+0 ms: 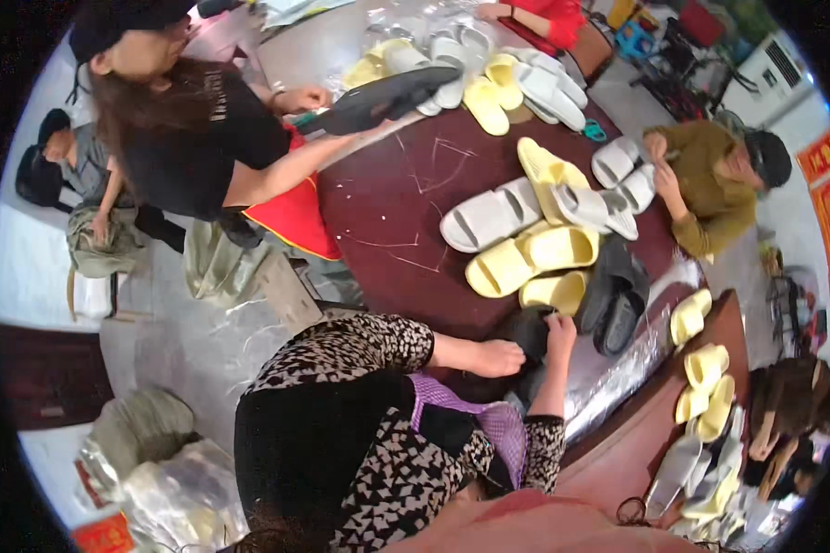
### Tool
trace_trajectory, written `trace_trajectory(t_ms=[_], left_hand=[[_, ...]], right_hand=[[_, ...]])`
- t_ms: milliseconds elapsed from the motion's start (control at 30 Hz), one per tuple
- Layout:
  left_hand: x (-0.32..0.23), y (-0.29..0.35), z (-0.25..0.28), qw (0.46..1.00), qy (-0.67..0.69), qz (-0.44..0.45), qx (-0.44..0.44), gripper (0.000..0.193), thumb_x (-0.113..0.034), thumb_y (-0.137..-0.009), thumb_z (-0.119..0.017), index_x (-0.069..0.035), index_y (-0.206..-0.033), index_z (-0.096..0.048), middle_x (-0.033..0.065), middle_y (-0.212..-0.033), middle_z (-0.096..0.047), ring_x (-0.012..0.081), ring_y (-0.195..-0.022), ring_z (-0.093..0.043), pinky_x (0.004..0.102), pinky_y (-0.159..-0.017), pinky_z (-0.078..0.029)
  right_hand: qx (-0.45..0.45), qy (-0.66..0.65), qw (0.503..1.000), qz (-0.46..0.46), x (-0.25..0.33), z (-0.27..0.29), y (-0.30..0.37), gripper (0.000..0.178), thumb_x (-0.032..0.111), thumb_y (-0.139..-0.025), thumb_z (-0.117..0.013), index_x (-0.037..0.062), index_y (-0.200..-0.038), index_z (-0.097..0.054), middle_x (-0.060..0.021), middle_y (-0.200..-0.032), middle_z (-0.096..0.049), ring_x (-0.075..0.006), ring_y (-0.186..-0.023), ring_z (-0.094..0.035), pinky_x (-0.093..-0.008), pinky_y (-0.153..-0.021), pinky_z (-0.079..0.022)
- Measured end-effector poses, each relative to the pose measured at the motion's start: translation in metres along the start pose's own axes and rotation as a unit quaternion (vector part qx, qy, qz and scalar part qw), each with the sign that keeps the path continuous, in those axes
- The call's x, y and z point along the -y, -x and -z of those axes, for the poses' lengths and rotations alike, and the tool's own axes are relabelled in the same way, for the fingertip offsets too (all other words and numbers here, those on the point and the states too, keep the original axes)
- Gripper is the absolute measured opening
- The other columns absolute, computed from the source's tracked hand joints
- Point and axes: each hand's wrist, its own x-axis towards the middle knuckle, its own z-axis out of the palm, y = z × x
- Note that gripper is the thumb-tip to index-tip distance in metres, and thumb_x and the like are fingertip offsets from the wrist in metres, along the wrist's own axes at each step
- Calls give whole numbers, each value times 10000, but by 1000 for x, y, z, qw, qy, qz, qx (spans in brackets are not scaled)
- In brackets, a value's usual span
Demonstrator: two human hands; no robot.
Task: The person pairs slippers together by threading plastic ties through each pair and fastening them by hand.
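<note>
At the near edge of the dark red table (369, 276), a black slipper (526, 328) is between my hands. My left hand (498, 358) is closed at its left side, fingers curled inward. From the right, my right hand (560, 332) pinches its upper edge. Parts of the slipper are hidden by my hands. Just beyond lie yellow slippers (498, 267), with one yellow slipper (558, 291) nearest my right hand. More black slippers (615, 309) lie to its right. A large grey slipper (491, 217) rests farther back, beside a stack of yellow and grey ones.
Across the table at left, a person in black (184, 138) holds a flat black piece (387, 100). Another person in olive (719, 189) works at right. Clear plastic (618, 369) covers the right table edge. Teal scissors (595, 130) lie at the far side.
</note>
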Motion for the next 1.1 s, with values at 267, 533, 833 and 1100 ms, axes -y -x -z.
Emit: trace_trajectory(t_ms=[267, 533, 833, 1100], left_hand=[[-17, -23, 36, 993, 64, 93, -31, 141, -132, -734, -516, -39, -833, -550, 97, -912, -517, 262, -811, -532, 362, -701, -432], [2, -66, 56, 895, 254, 355, -97, 194, -77, -766, -515, -3, -942, -550, 161, -996, -580, 330, -900, -573, 398, -753, -454], [10, -50, 45, 870, 336, 358, -42, 152, -121, -735, -565, 5, -812, -600, 177, -758, -621, 327, -736, -606, 399, -648, -470], [-12, -50, 46, 879, 310, 363, -13, 122, -132, -710, -578, -21, -740, -619, 154, -712, -618, 313, -680, -602, 400, -608, -464]], right_hand=[[-142, -131, 981, -10, 9, 3, 22, 53, 51, -803, -551, 3, -782, -548, -29, -725, -535, -116, -685, -485, -242, -645, -404], [-160, -240, 957, -26, 32, -12, 73, 74, 80, -861, -530, 15, -827, -521, -16, -768, -522, -100, -710, -479, -229, -655, -401], [-157, -277, 947, -46, 53, -5, 99, 108, 85, -882, -506, -4, -822, -494, -46, -806, -529, -110, -720, -482, -241, -679, -420], [-158, -256, 953, -38, 51, 5, 124, 91, 75, -873, -506, -6, -833, -498, -56, -812, -535, -117, -711, -486, -237, -669, -424]])
